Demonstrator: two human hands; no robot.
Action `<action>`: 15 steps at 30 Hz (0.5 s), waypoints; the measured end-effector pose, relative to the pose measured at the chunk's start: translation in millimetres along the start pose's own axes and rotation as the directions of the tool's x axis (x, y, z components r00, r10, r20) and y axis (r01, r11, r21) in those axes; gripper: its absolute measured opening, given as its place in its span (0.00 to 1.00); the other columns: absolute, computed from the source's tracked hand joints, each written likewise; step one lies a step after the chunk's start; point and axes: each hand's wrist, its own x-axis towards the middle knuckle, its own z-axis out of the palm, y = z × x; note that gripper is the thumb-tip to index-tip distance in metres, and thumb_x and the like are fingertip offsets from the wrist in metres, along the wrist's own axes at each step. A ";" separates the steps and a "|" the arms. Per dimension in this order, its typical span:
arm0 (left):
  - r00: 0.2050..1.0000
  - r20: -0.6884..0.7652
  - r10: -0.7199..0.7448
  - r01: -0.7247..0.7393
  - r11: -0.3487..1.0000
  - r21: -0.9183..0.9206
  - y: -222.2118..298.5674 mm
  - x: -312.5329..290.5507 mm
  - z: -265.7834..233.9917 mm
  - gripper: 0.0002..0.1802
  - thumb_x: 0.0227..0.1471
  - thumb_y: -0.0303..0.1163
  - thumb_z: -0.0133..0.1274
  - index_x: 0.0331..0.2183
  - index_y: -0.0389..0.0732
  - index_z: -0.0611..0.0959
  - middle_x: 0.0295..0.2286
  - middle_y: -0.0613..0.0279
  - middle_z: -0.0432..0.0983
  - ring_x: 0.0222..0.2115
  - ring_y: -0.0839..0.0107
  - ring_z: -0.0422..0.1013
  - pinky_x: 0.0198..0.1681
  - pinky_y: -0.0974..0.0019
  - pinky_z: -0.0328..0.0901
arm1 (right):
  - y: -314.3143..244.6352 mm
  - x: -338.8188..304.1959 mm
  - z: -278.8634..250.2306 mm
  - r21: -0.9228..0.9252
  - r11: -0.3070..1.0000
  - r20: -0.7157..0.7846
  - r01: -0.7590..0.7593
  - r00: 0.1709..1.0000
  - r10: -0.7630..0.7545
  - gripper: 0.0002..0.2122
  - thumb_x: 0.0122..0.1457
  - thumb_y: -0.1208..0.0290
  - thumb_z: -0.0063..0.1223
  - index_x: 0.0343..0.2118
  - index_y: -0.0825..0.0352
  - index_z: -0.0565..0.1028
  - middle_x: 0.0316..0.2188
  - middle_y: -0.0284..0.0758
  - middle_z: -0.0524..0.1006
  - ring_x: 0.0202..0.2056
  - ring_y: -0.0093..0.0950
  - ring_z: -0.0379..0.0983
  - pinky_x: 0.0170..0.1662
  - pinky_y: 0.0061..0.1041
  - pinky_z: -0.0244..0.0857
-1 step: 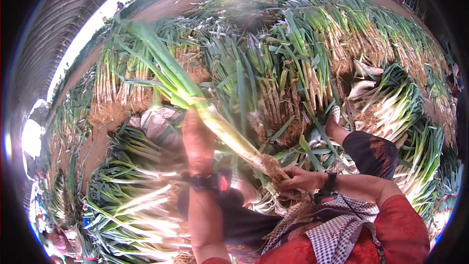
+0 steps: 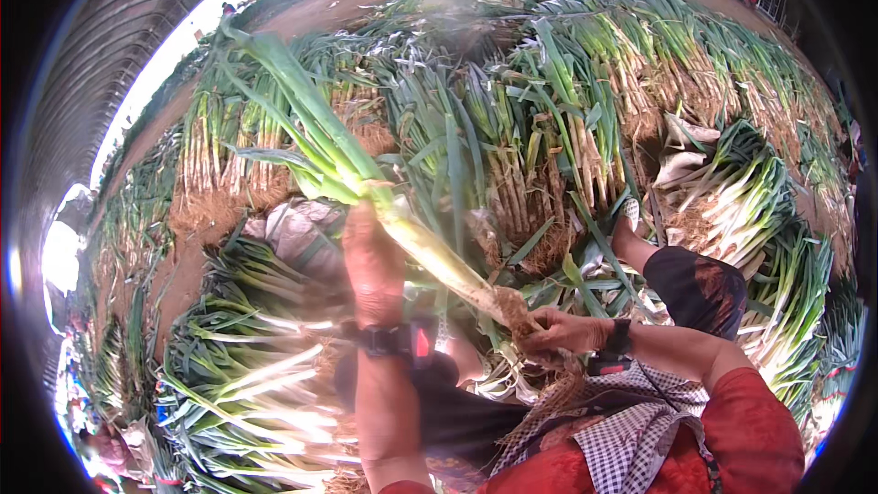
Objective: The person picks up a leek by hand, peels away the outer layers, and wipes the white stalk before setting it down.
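The left hand [image 2: 373,252], fingers closed, grips the green onion [image 2: 439,263] below its leaves [image 2: 320,133]; the right hand [image 2: 572,333] pinches its root end [image 2: 511,306] between closed fingers. The shank appears stripped, roots attached; pale stalks [image 2: 283,375] lie left of the fingers, unstripped-looking bundles [image 2: 517,178] beyond.

Smooth leek stalk [image 2: 441,256], rough roots [image 2: 515,311]

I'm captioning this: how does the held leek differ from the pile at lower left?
The leek is held up aslant; the pile lies below. The leek's leaves point to the upper left, the pile's mostly left. The leek's stalk looks yellowish, the pile's whiter. Both have green leaves and pale stalks.
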 end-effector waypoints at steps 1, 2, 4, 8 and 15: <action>0.999 -0.022 0.028 -0.026 0.997 0.075 2.9 -0.9 -1.8 0.19 0.57 0.36 0.54 0.49 0.39 0.76 0.43 0.61 0.75 0.41 0.68 0.72 0.48 0.59 0.67 | 8.0 7.8 -10.2 0.082 0.997 0.048 0.008 0.999 -0.012 0.08 0.61 0.67 0.54 0.33 0.67 0.72 0.22 0.25 0.71 0.20 0.13 0.64 0.22 0.17 0.59; 0.997 -0.045 0.057 -0.050 0.988 0.147 5.9 -1.4 -1.8 0.18 0.57 0.34 0.54 0.48 0.39 0.77 0.42 0.61 0.76 0.41 0.69 0.72 0.47 0.60 0.68 | 5.8 10.6 -12.8 0.076 0.997 0.062 0.007 0.998 -0.011 0.08 0.61 0.67 0.54 0.33 0.67 0.72 0.22 0.25 0.71 0.20 0.13 0.64 0.22 0.17 0.59; 0.992 -0.060 0.115 -0.103 0.979 0.177 4.7 -1.2 1.2 0.15 0.56 0.31 0.55 0.45 0.39 0.79 0.41 0.62 0.77 0.40 0.71 0.73 0.46 0.62 0.68 | -0.1 15.9 -18.4 -0.174 0.984 -0.022 0.046 0.998 -0.051 0.07 0.62 0.67 0.53 0.31 0.65 0.73 0.20 0.21 0.68 0.20 0.11 0.63 0.23 0.15 0.59; 0.993 -0.064 0.100 -0.086 0.977 0.195 7.2 5.5 9.5 0.08 0.54 0.25 0.56 0.39 0.39 0.81 0.36 0.64 0.79 0.37 0.75 0.74 0.43 0.67 0.70 | -4.0 19.7 -39.5 -0.060 0.993 0.046 0.106 0.994 -0.103 0.08 0.61 0.66 0.55 0.33 0.67 0.75 0.22 0.22 0.69 0.25 0.12 0.65 0.28 0.16 0.61; 0.998 -0.022 0.066 -0.064 0.995 0.083 -16.6 12.2 3.1 0.11 0.54 0.25 0.55 0.41 0.39 0.80 0.39 0.60 0.78 0.39 0.69 0.75 0.45 0.64 0.70 | -71.7 56.6 -38.7 -0.822 0.478 -0.139 0.310 0.705 -0.696 0.18 0.58 0.67 0.57 0.47 0.70 0.69 0.32 0.36 0.73 0.32 0.23 0.71 0.32 0.25 0.66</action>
